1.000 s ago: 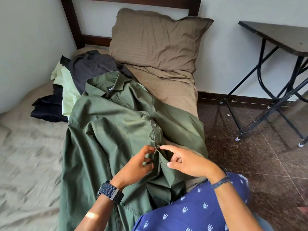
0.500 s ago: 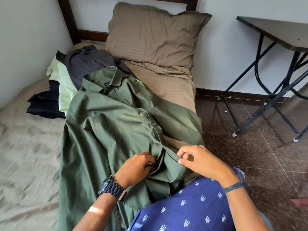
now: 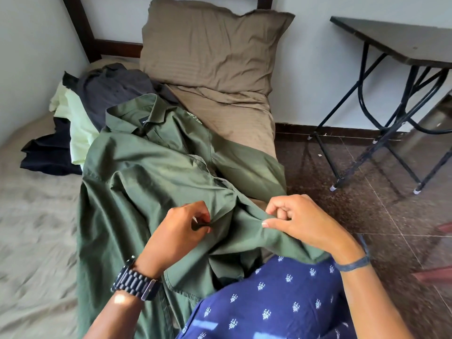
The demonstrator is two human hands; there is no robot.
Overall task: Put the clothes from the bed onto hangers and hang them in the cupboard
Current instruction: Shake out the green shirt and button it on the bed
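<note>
The green shirt point(image 3: 151, 192) is now spread further apart on the bed point(image 3: 31, 228), its front edges pinched by left hand point(image 3: 181, 231) and right hand point(image 3: 300, 221).

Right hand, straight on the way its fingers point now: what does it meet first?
The right hand points left while pinching the green shirt. Going straight on, it would likely bunch that fabric, then meet the left hand gripping the other front edge. Depth is unclear.

Left hand point(image 3: 179, 232) curled, fingertips pinched; right hand point(image 3: 302, 222) curled too, thumb pressed to forefinger, both forearms reaching forward.
</note>
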